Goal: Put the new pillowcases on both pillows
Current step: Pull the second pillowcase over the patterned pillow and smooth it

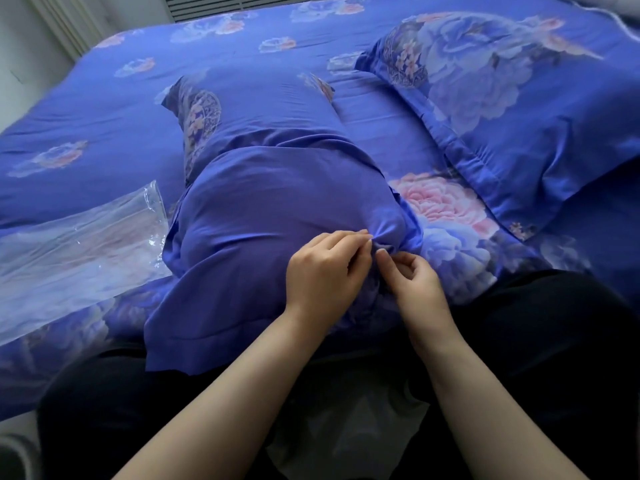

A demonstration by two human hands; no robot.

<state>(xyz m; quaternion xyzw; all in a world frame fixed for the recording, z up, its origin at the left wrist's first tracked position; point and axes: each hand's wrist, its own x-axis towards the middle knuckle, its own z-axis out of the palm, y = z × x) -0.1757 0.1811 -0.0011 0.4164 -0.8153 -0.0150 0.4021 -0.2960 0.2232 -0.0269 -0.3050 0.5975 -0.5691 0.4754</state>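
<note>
Spread over the blue floral bedsheet [104,109], the soft, limp purple-blue cotton pillowcase [263,216] is pinched at its gathered corner between left hand [325,268] and right hand [415,282].

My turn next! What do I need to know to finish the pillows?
Left hand: pinching the blue cloth at the near end of the pillow in front of you.
Right hand: fingers curled, pinching the same bunched cloth from the other side.
Near pillow: lying on the bed, in its pillowcase, whose open end is loose and bunched near your lap.
Second pillow: to the right, looks fully covered.
Empty clear plastic bag: on the bed, left.
Left to do: tidy and close the near pillow's open end.
</note>
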